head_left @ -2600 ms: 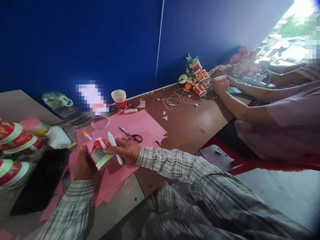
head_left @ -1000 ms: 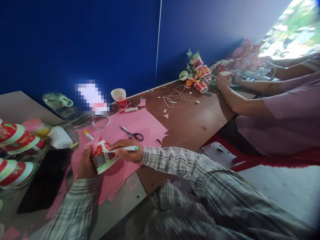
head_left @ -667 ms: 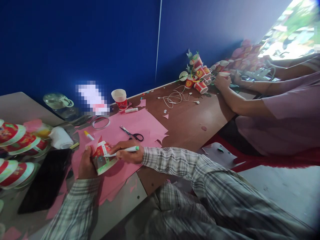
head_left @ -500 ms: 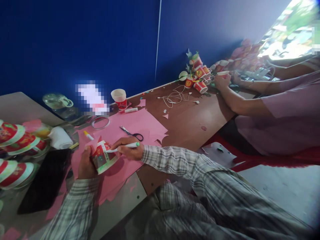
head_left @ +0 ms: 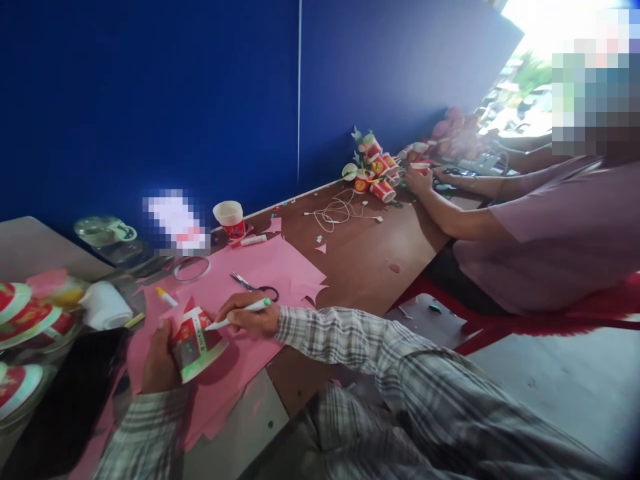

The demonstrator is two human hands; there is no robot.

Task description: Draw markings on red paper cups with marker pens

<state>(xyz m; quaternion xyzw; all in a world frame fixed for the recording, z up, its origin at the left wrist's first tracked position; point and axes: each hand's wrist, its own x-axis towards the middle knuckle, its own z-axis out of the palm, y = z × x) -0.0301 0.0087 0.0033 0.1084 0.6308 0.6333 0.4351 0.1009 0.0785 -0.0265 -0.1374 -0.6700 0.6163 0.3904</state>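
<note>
My left hand (head_left: 161, 360) is closed around a red and white paper cup (head_left: 193, 350), which it holds tilted over pink paper sheets (head_left: 285, 263). A pale strip with dark print runs down the cup's side. In my right hand (head_left: 257, 321) is a white marker (head_left: 259, 306) with a green end, gripped like a pen. Its tip is at the cup's printed strip; whether it touches cannot be made out. Just beyond my right hand, scissors (head_left: 264, 291) lie on the pink paper. A yellow-tipped marker (head_left: 167, 297) lies behind the cup.
A tape roll (head_left: 209, 268), another paper cup (head_left: 234, 229), and white earphones (head_left: 340, 212) lie further back. On the left are stacked cups (head_left: 37, 317), a white roll (head_left: 106, 307) and a dark flat slab (head_left: 75, 400). A co-worker's hand (head_left: 419, 181) holds a cup at right.
The view has turned up and to the right, so the table things sit lower and further left. Both hands keep their holds; the marker tip stays near the cup's strip.
</note>
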